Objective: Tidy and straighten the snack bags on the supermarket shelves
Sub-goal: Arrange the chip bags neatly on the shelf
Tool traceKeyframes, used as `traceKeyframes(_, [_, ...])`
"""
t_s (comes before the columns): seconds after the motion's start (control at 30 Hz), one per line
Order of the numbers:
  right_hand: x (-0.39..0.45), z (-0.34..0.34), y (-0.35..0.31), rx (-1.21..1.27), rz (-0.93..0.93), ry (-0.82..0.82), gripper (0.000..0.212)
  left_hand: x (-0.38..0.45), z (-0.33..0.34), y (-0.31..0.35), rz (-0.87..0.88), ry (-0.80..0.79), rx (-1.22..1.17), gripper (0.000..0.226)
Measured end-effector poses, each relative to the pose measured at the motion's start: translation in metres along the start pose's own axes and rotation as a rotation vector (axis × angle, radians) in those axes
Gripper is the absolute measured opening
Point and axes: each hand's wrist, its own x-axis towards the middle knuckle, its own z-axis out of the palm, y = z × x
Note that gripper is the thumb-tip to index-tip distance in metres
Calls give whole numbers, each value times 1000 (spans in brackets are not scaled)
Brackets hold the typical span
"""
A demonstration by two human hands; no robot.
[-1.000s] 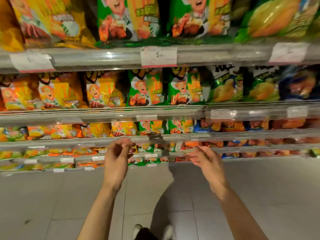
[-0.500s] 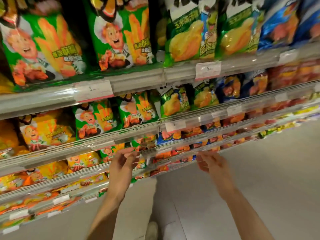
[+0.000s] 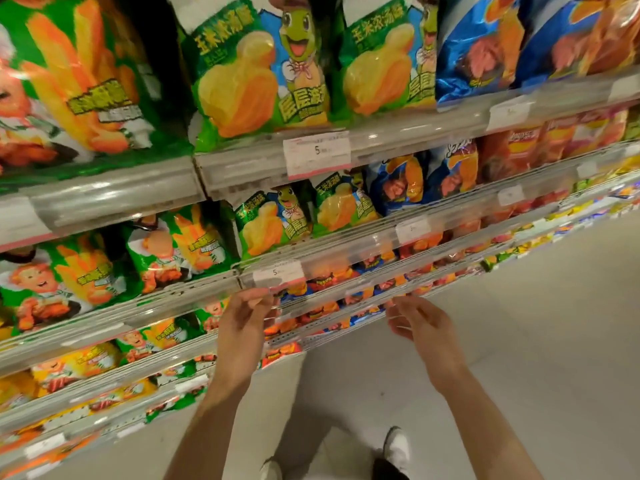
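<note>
Snack bags [image 3: 263,77] are stood upright in rows on tiered supermarket shelves [image 3: 114,199], packed side by side behind the clear front rails. Green bags with a cartoon figure [image 3: 69,81] are set toward the left end of the upper shelves, green and blue bags with a yellow chip picture beside them, and blue bags [image 3: 481,46] further toward the right end. Red bags [image 3: 512,150] are seen on the second shelf near its right end. White price tags [image 3: 317,152] are clipped to the front edges. The left hand [image 3: 242,327] is raised to the front edge of a lower shelf, its grip loosely curled with fingertips at the rail; whether anything is pinched cannot be told. The right hand [image 3: 420,329] is held just before the same edge, grip released, fingers relaxed.
</note>
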Motion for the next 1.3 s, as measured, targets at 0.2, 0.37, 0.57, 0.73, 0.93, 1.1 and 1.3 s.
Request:
traceKeyframes(0.2, [80, -66, -1, -38, 4, -156, 15, -7, 100, -25, -30, 132, -80, 14])
traceKeyframes(0.37, [134, -133, -12, -74, 9, -283, 15, -30, 183, -37, -60, 263, -144, 15])
traceKeyframes(0.57, [176, -187, 3, -126, 68, -268, 15, -44, 239, -61, -76, 332, -75, 19])
traceKeyframes(0.73, [197, -186, 22, -216, 118, -305, 14, -34, 253, -81, -122, 382, -67, 18])
traceKeyframes(0.93, [234, -147, 47, -251, 92, -355, 12, 7, 246, -124, -90, 400, 16, 18])
traceKeyframes(1.1, [295, -93, 77, -417, -210, -364, 16, 73, 238, -173, 100, 399, 334, 20])
traceKeyframes(1.3, [369, -26, 123, -709, -853, -215, 42, 170, 223, -216, 455, 448, 815, 61])
